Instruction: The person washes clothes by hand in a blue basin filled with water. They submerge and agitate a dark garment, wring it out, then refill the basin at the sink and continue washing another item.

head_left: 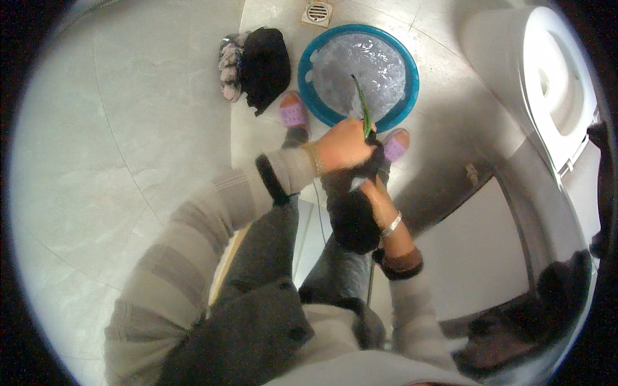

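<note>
A pale tiled bathroom floor (pixel 129 128) carries a blue basin (pixel 309 83) of soapy water beside a floor drain (pixel 317 11), a white toilet (pixel 553 83) to the right and a heap of clothes (pixel 257 64) to the left. Above the basin, the left hand (pixel 344 145) is closed around a dark wet garment (pixel 351 212); the right hand (pixel 373 190) grips the same cloth just below it.

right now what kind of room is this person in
Most likely a bathroom or wash area: a white toilet at right, a floor drain set in the tiled floor, and a blue basin of soapy water at the person's feet.
</note>
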`<state>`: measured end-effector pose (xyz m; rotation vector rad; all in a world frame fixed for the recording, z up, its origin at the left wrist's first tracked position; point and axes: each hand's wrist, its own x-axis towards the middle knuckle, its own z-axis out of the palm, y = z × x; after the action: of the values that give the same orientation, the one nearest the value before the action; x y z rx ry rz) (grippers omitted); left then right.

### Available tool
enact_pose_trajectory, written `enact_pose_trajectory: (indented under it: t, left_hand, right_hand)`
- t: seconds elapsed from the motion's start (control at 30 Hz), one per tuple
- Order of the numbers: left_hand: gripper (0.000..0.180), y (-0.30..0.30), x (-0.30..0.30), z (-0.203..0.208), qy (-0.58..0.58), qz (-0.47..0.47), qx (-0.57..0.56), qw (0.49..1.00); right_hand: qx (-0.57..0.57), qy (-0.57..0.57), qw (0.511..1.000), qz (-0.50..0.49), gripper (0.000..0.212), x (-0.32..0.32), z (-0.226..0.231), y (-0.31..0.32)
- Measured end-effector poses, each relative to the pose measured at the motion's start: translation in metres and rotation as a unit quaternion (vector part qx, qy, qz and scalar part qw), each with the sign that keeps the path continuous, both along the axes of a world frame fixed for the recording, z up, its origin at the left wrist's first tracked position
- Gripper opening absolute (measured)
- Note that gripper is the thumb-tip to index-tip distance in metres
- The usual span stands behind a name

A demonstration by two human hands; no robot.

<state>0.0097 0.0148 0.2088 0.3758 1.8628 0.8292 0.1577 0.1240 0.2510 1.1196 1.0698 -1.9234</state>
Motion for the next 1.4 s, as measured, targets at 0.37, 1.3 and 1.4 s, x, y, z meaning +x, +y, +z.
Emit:
enact_pose_trajectory:
  t: [0.37, 1.3, 1.4]
  left_hand:
    - [0.034, -0.001, 0.003, -0.037, 0.011, -0.022, -0.062, 0.998]
    - [0.013, 0.0, -0.062, -0.103, -0.367, 0.417, 0.069, 0.829]
    - [0.031, 0.002, -0.088, -0.121, -0.355, 0.38, 0.081, 0.85]
  right_hand:
    - [-0.002, -0.027, 0.999, 0.043, 0.052, -0.009, -0.033, 0.002]
    - [-0.146, -0.174, 0.969, -0.099, 0.047, 0.022, -0.02, 0.021]
    - [-0.17, -0.17, 0.968, -0.072, 0.046, 0.029, -0.012, 0.02]
